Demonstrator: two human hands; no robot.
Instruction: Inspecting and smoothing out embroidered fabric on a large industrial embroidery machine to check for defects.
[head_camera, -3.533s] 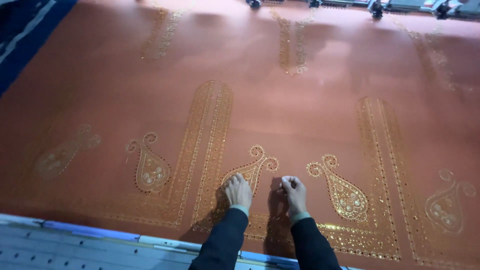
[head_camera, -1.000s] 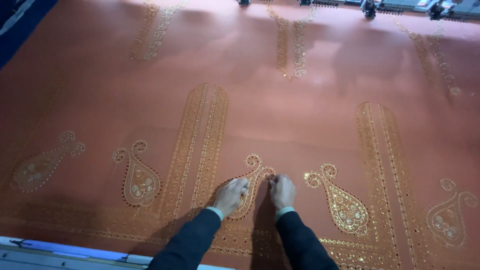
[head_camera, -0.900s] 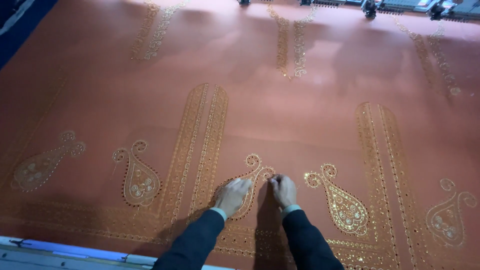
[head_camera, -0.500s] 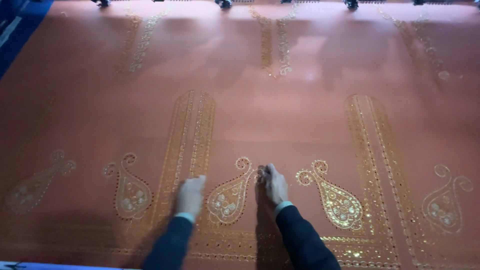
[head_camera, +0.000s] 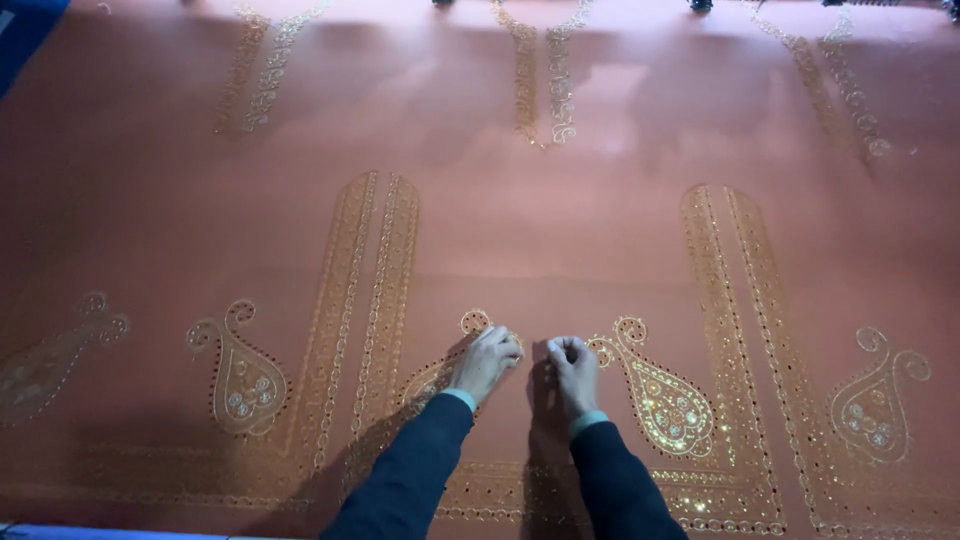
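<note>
A wide rust-coloured cloth (head_camera: 560, 240) with gold sequin embroidery lies stretched flat before me. My left hand (head_camera: 485, 362) rests on it with fingers curled together, its tips at the curl of a gold paisley motif (head_camera: 430, 382) that the hand partly covers. My right hand (head_camera: 573, 372) sits a few centimetres to the right, fingers bunched in a pinch against the cloth, just left of another gold paisley (head_camera: 665, 402). Anything held between the fingers is too small to see. Both forearms wear dark sleeves with pale cuffs.
Double gold bands run up the cloth at left (head_camera: 365, 300) and right (head_camera: 735, 300). More paisleys lie at far left (head_camera: 240, 375) and far right (head_camera: 875, 405). Dark machine heads (head_camera: 700, 5) line the far edge. A pale frame rail (head_camera: 100, 533) borders the near edge.
My left hand has moved right from the gold band back onto the paisley, close to my right hand, and its fingers have curled. The right hand has stayed almost in place.
</note>
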